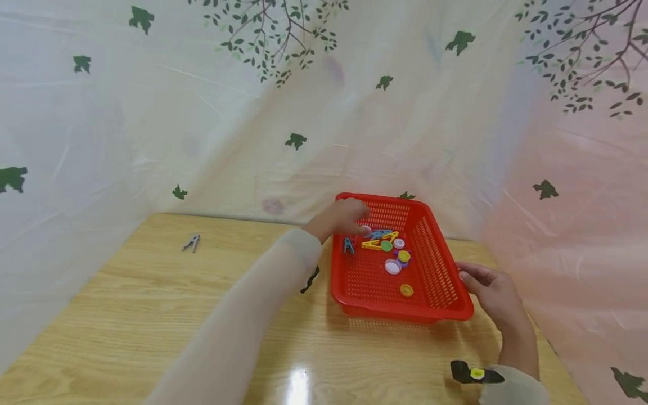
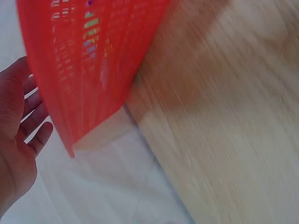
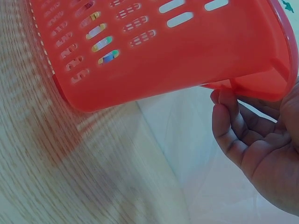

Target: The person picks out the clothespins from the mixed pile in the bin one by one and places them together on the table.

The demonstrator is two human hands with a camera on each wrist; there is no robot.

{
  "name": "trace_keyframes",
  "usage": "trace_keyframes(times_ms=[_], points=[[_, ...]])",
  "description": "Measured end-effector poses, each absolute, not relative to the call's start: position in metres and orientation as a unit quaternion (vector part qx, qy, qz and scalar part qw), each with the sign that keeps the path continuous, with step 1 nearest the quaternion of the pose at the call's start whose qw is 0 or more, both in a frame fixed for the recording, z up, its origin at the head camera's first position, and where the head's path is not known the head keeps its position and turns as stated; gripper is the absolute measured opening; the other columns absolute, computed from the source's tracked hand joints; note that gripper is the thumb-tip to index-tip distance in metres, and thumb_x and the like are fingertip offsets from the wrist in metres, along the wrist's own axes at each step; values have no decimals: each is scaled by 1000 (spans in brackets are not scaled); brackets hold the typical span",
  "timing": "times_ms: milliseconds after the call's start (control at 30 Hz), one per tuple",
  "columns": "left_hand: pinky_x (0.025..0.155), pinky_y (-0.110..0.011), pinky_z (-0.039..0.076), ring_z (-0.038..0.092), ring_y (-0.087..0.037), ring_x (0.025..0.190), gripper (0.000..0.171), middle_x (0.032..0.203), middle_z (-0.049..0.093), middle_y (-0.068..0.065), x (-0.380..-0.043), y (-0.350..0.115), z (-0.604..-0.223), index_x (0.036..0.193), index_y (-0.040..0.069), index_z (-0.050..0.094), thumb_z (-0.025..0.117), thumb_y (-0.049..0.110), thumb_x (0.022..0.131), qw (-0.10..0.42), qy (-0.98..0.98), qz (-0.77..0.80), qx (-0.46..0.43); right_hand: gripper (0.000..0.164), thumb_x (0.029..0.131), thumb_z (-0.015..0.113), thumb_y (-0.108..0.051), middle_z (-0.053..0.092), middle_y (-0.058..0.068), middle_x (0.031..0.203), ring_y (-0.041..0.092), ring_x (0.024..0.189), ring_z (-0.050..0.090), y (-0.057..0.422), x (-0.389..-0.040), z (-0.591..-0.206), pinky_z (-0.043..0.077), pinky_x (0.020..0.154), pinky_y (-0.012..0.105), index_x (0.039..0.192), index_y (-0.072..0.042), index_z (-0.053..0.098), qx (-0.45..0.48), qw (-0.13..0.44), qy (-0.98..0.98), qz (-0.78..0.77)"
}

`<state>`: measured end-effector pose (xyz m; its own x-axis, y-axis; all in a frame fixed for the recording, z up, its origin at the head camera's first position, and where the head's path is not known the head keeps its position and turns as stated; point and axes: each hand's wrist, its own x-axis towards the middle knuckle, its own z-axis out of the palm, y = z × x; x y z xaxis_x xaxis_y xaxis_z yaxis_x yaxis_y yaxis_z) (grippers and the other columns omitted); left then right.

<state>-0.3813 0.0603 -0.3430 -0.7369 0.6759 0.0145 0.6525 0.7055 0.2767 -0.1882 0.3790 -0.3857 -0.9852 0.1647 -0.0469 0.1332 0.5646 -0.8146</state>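
Observation:
A red plastic basket [image 1: 395, 312] with slotted walls stands on the wooden table, holding several clothespins and bottle caps. Over its far left part reaches my left hand [image 1: 341, 216], and in the left wrist view the fingers are spread loosely beside the rim. Near that thumb lies a white cap [image 1: 365, 230]; whether they touch I cannot tell. At the basket's right side, my right hand [image 1: 491, 289] grips the rim, its fingers curled under the edge in the right wrist view. Blue clothespins [image 1: 348, 245], a yellow clothespin [image 1: 371, 245] and a green cap [image 1: 386, 246] lie inside.
A grey clothespin [image 1: 192, 243] lies alone on the far left of the table [image 1: 126, 315]. Behind and beside the table hangs a pale sheet [image 1: 217, 140] with leaf prints. Lower in the basket are a white cap [image 1: 392, 266] and an orange-yellow cap [image 1: 406, 290].

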Motion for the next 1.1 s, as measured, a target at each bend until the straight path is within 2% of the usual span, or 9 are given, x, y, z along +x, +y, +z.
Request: trace_keyframes(times_ms=[200, 367, 467, 567, 667, 733, 867, 967, 1100], points=[[105, -36, 48, 54, -16, 116, 56, 134, 63, -2, -378, 78, -352, 138, 17, 62, 78, 41, 90, 55, 924, 124, 357, 54, 106, 53, -41, 58, 20, 144, 33, 121, 61, 378, -189, -386, 44, 104, 63, 149, -9, 53, -91, 7, -883, 460], [111, -39, 44, 49, -18, 128, 65, 143, 56, 0, -370, 89, -358, 147, 20, 55, 78, 42, 90, 79, 925, 89, 361, 53, 106, 53, -40, 59, 18, 142, 26, 116, 65, 377, -189, -388, 50, 101, 53, 149, -9, 54, -83, 15, -889, 449], [112, -40, 43, 45, -20, 133, 69, 148, 51, 0, -366, 94, -361, 149, 23, 52, 78, 43, 89, 101, 926, 70, 358, 54, 106, 54, -41, 60, 18, 142, 22, 113, 65, 378, -189, -388, 49, 101, 56, 149, -9, 54, -80, 16, -889, 451], [115, -45, 39, 36, -24, 144, 78, 158, 41, -1, -364, 99, -363, 156, 27, 43, 78, 46, 89, 139, 928, 67, 338, 56, 105, 54, -43, 59, 18, 142, 17, 111, 65, 379, -189, -388, 45, 103, 61, 149, -9, 53, -80, 13, -885, 459], [117, -49, 36, 29, -25, 150, 84, 164, 34, 1, -363, 103, -363, 160, 32, 36, 77, 48, 88, 180, 929, 85, 312, 56, 105, 55, -43, 60, 18, 141, 11, 107, 66, 380, -189, -387, 45, 103, 61, 149, -8, 54, -81, 13, -884, 460], [117, -50, 35, 29, -24, 150, 84, 165, 32, 3, -362, 105, -364, 160, 35, 33, 76, 49, 89, 203, 928, 104, 295, 56, 105, 55, -43, 60, 18, 141, 11, 106, 66, 380, -189, -387, 46, 103, 60, 148, -8, 54, -82, 15, -885, 458], [115, -48, 39, 40, -20, 139, 83, 160, 39, 7, -362, 107, -365, 160, 37, 34, 74, 53, 89, 232, 925, 130, 272, 55, 105, 54, -43, 59, 18, 142, 16, 110, 65, 379, -189, -387, 47, 103, 58, 149, -8, 53, -83, 14, -886, 455], [113, -48, 41, 42, -20, 135, 83, 157, 42, 7, -361, 106, -364, 159, 36, 36, 73, 57, 88, 245, 924, 129, 263, 55, 106, 54, -42, 59, 19, 143, 15, 110, 65, 380, -189, -387, 47, 103, 59, 149, -7, 53, -83, 13, -885, 459], [107, -47, 48, 41, -22, 135, 86, 160, 35, 9, -358, 107, -359, 159, 42, 32, 73, 59, 86, 285, 926, 125, 216, 54, 106, 55, -41, 59, 20, 142, 10, 106, 65, 380, -190, -386, 46, 103, 60, 148, -7, 54, -81, 14, -882, 464]])
